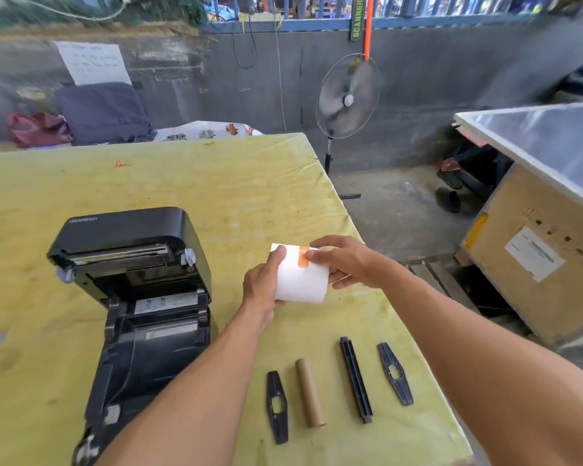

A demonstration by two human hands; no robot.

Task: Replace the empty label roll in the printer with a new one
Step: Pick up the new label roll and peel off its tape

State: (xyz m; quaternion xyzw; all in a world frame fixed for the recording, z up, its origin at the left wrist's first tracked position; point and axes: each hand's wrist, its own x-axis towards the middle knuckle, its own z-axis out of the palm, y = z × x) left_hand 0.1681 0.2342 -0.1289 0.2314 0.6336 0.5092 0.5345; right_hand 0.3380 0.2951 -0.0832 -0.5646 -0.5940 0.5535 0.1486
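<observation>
A new white label roll with an orange tape strip is held above the yellow table. My left hand grips its left end. My right hand holds its right end, with thumb and fingertips at the orange strip. The black label printer stands to the left with its lid open and its roll bay showing no roll. Near the front edge lie the empty brown cardboard core, a black spindle bar and two black roll guides.
The table's right edge runs close to my right arm. Beyond it stand a wooden crate and a pedestal fan. Bags lie behind the table by a grey wall.
</observation>
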